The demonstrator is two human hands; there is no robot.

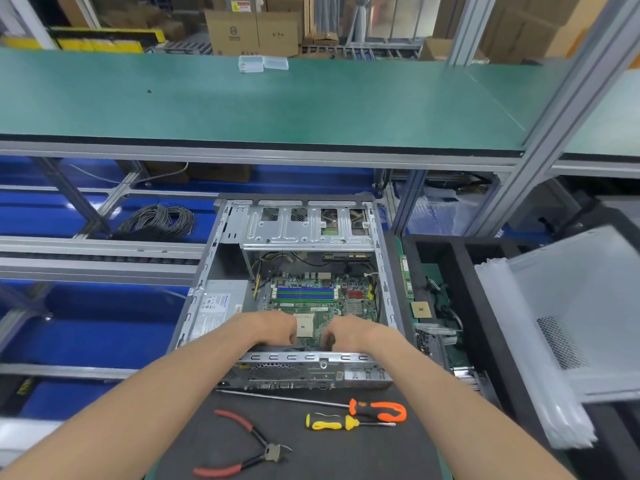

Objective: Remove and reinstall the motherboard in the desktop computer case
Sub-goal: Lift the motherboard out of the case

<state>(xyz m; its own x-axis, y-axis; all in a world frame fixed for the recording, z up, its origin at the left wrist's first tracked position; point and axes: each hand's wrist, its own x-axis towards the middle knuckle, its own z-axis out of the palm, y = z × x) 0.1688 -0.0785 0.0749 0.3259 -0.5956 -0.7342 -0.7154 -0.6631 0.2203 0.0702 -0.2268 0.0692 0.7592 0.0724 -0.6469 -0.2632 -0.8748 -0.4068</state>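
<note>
Both hands, left hand (pixel 277 329) and right hand (pixel 343 336), curl onto my motherboard's (pixel 311 299) near edge inside the case (pixel 207 271), likely gripping it to lift or seat; screwdrivers wait nearby.

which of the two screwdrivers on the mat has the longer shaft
The orange-handled screwdriver, farther back, nearest the case. Its thin shaft runs far left; the yellow-handled screwdriver has a short one.
</note>
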